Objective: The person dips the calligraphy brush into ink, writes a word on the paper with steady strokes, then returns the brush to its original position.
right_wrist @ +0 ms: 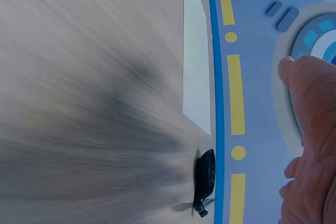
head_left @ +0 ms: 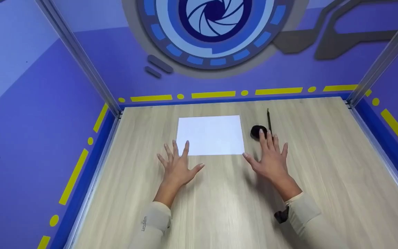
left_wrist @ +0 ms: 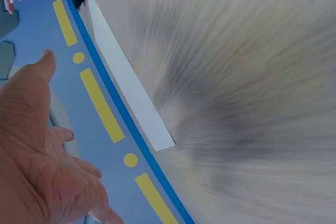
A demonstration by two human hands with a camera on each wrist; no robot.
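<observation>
A white sheet of paper lies flat on the wooden table. Over its near left corner reaches my left hand, fingers spread and holding nothing; the left wrist view shows this hand raised above the tabletop. My right hand, also spread and holding nothing, hovers by the sheet's near right corner. Its fingertips overlap a low, round black object and the lower end of a thin black pen-like stick in the head view. From the right wrist, the black object appears below the raised right hand's level.
The pale wooden table is bounded by a blue-purple back wall with yellow dashes. Side panels stand left and right, with metal posts at the back corners. A dark strap piece sits at the right sleeve.
</observation>
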